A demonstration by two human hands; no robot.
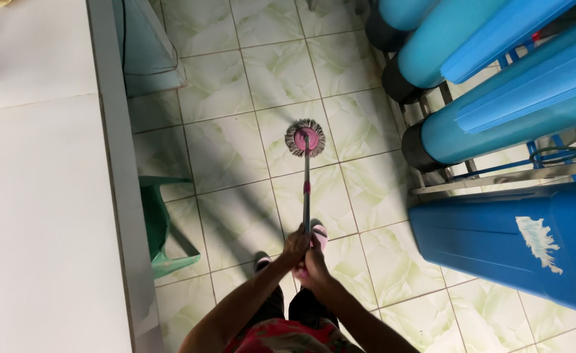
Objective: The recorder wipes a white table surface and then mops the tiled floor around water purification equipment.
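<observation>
A pale green marbled tile floor [236, 144] fills the middle of the frame. Down the left side runs a long white counter [33, 196], with a green plastic chair [160, 229] tucked against its edge at lower left. Teal cylindrical tanks [497, 124] on a metal rack take the upper right, above a big blue plastic container [517, 248] at right.

Both forearms reach up from the bottom centre and meet at the frame's lower middle. The left hand [294, 247] and right hand [315, 265] have their fingers wrapped tight around the slim grey mop handle [306, 189], left slightly higher. The handle runs straight up to the round pink-hubbed mop head with grey fringe [305, 138], pressed on the tiles at centre.
</observation>
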